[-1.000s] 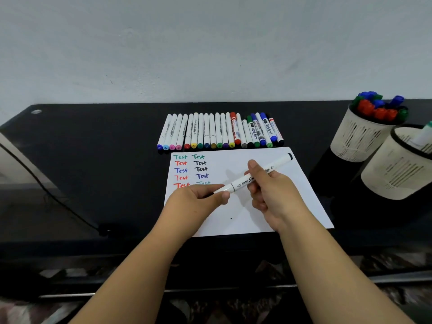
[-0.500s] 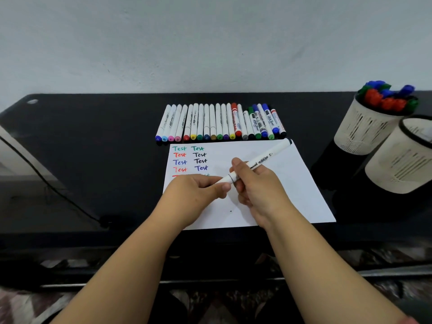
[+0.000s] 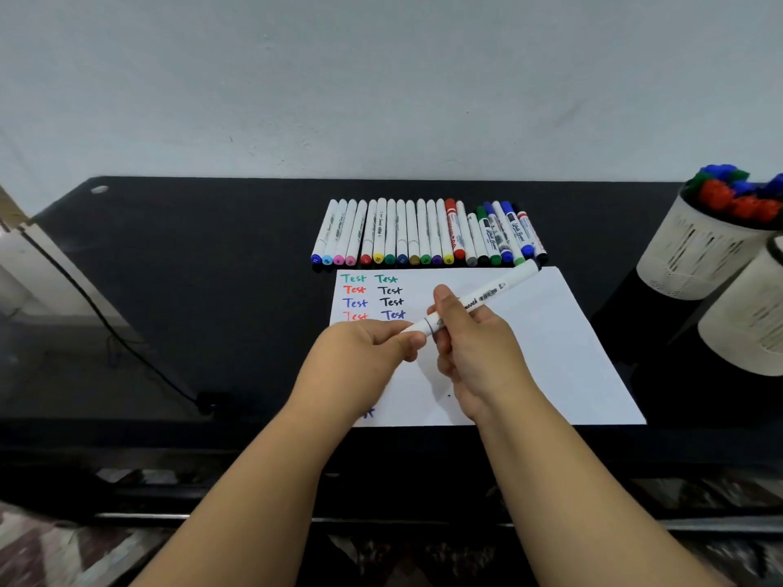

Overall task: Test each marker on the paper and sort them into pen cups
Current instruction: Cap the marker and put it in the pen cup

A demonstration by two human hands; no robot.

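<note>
Both hands [image 3: 428, 349] grip marker [image 3: 474, 302] mid-paper [image 3: 559, 353].

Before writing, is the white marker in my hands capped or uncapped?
Cannot tell: left hand covers the white marker's near end.

The scene is lit softly and evenly from above. Faint shadows are cast on the paper [image 3: 551, 341]. Straight lines are bent near the edges, and the pen cups [image 3: 695, 256] are blurred.

Both hands over paper [image 3: 551, 345]: right hand [image 3: 474, 353] grips white marker [image 3: 478, 300], left hand [image 3: 364, 358] pinches its near end. Marker row [image 3: 423, 235] along worktop [image 3: 190, 269] rear edge; two cups [image 3: 695, 256] at right edge.
</note>
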